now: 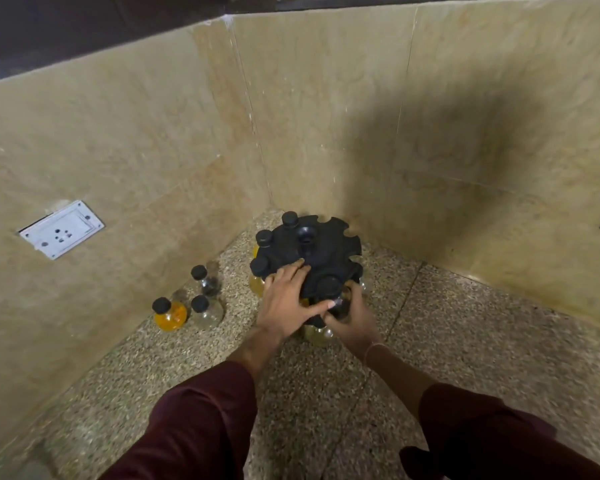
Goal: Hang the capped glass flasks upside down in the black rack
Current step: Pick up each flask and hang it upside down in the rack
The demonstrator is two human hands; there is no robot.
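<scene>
Three loose flasks [187, 303] stood left of the black rack [329, 251]. The left hand [286, 303] lay spread flat on the rack's top. At the rack's near edge, the right hand [352, 323] curled round a flask [317, 336] held roughly upright, just under a rim slot.

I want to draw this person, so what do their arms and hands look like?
Both arms have dark maroon sleeves: a left sleeve and a right sleeve, stopping short of the wrists. The left hand and right hand wear no gloves. A thin band circles the right wrist.
</scene>
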